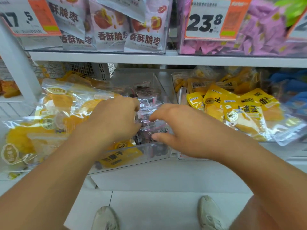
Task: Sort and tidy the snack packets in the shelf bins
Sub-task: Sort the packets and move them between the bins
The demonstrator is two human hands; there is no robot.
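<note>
So that strays can be gathered, small clear dark-filled packets (pixel 147 112) are pinched between left hand (pixel 116 118) and right hand (pixel 181 130), above the clear plastic bin (pixel 159 151).

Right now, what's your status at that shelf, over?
Both hands, left and right, grip small clear dark-snack packets in the clear plastic middle bin. A stray yellow packet sits in it.
</note>
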